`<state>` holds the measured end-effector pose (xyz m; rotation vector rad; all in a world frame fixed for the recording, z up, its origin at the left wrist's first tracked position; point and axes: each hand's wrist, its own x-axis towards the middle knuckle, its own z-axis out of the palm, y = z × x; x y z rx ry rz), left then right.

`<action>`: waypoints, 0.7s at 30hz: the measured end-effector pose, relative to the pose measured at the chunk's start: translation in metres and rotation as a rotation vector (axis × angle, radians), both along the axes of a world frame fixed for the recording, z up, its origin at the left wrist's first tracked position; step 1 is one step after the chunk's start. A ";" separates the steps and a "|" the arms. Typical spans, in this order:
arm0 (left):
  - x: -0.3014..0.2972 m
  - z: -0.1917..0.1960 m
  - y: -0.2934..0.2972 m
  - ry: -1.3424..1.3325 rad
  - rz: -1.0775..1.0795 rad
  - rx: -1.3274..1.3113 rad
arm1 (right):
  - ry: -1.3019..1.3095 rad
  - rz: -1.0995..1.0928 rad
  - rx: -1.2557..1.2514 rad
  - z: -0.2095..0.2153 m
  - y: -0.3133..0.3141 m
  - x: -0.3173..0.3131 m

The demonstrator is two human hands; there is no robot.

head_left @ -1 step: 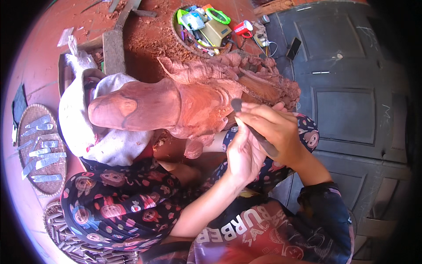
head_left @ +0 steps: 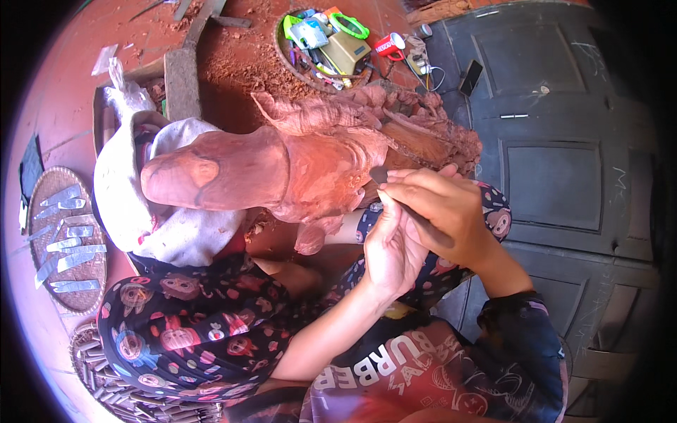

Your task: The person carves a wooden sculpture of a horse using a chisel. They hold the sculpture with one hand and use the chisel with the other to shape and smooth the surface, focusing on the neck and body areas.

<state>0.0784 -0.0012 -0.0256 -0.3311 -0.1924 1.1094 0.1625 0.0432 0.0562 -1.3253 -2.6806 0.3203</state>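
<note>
A large reddish wooden carving with a smooth rounded snout at the left and a rough carved mane at the right lies across my lap on a white cloth. My right hand grips a dark-handled carving chisel, whose tip touches the carving's right side. Just below it, my left hand rests with its fingers against the chisel shaft, close to the wood. My legs in patterned dark trousers lie under the carving.
A woven tray of several metal blades sits at the left, and a second basket of tools at the lower left. A round basket of mixed tools stands beyond the carving. A dark panelled door lies at the right. Red sawdust covers the floor.
</note>
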 end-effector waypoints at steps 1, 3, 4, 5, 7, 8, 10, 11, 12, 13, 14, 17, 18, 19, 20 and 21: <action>-0.002 0.001 0.003 -0.004 -0.008 0.007 | -0.025 -0.019 -0.014 0.004 0.003 -0.002; -0.001 -0.002 0.017 0.014 0.037 0.109 | -0.034 -0.028 0.100 -0.004 0.010 0.000; 0.002 -0.004 0.021 -0.021 0.030 0.109 | -0.040 -0.030 0.152 -0.010 0.013 0.003; 0.003 -0.004 0.015 -0.015 0.013 0.074 | -0.024 0.001 0.220 -0.016 0.006 0.005; 0.002 0.000 0.002 0.003 -0.012 0.008 | -0.002 0.005 0.101 -0.007 0.002 0.005; 0.002 0.000 0.006 0.009 0.009 0.033 | 0.012 0.010 0.044 -0.003 0.004 0.003; 0.001 0.001 0.020 0.010 0.039 0.083 | 0.018 -0.017 0.082 -0.004 0.012 0.001; 0.000 -0.002 0.023 0.005 0.034 0.136 | 0.006 -0.030 0.122 -0.009 0.014 0.003; 0.003 -0.004 0.018 -0.017 0.026 0.108 | -0.006 -0.042 0.162 -0.013 0.013 0.004; 0.004 -0.005 0.013 -0.029 0.031 0.077 | -0.031 0.010 0.238 -0.016 0.007 0.004; 0.005 -0.005 0.009 -0.041 0.036 0.046 | -0.027 0.018 0.172 -0.014 0.005 0.004; 0.001 0.000 0.011 0.013 0.039 0.062 | 0.013 0.008 0.016 0.001 0.007 -0.001; 0.000 0.000 0.017 0.010 0.059 0.085 | 0.005 0.009 0.068 -0.001 0.012 -0.001; 0.001 -0.001 0.025 -0.031 0.046 0.091 | -0.005 0.009 0.111 -0.006 0.017 0.000; 0.003 -0.003 0.019 -0.025 0.034 0.067 | -0.015 0.009 0.154 -0.010 0.018 0.001; 0.005 -0.005 0.008 -0.020 0.021 0.043 | -0.052 0.011 0.144 -0.010 0.006 0.005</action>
